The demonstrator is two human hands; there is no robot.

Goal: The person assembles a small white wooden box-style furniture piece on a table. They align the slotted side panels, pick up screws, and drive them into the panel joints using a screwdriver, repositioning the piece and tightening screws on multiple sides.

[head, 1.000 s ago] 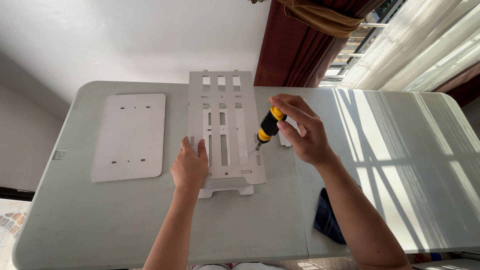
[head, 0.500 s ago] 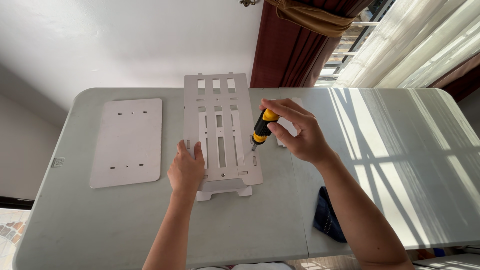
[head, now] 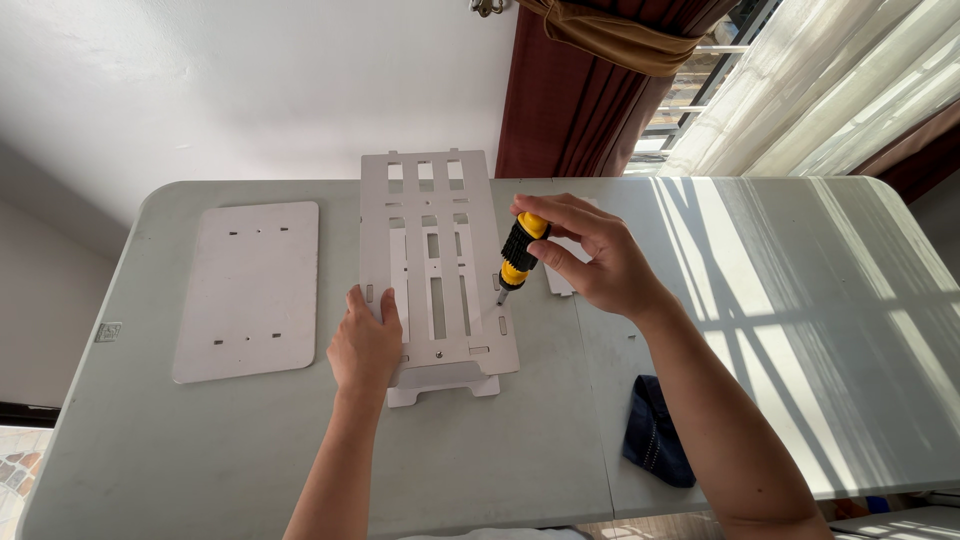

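Screwdriver (head: 520,256) with a black and yellow handle sits in the right hand (head: 590,262), fingers and thumb closed around the handle in a firm grip, shaft slanting down and to the left. Its tip is at the right edge of the slotted white panel (head: 436,262) — whether it touches cannot be told. That panel lies lengthwise in the middle of the grey surface (head: 150,440), its near end raised on a small white base piece (head: 442,385).

The left hand (head: 364,345) lies palm-down on the panel's near left corner, fingers together and pressed flat against it, closed on nothing.

A second white panel (head: 248,290), plain with a few small holes and slots, lies flat well to the left, apart from the slotted one. Just behind the right hand a small white piece (head: 560,284) shows partly — most of it is hidden. A dark blue cloth (head: 655,436) lies near the front edge, under the right forearm. Sunlight stripes the right side of the surface.
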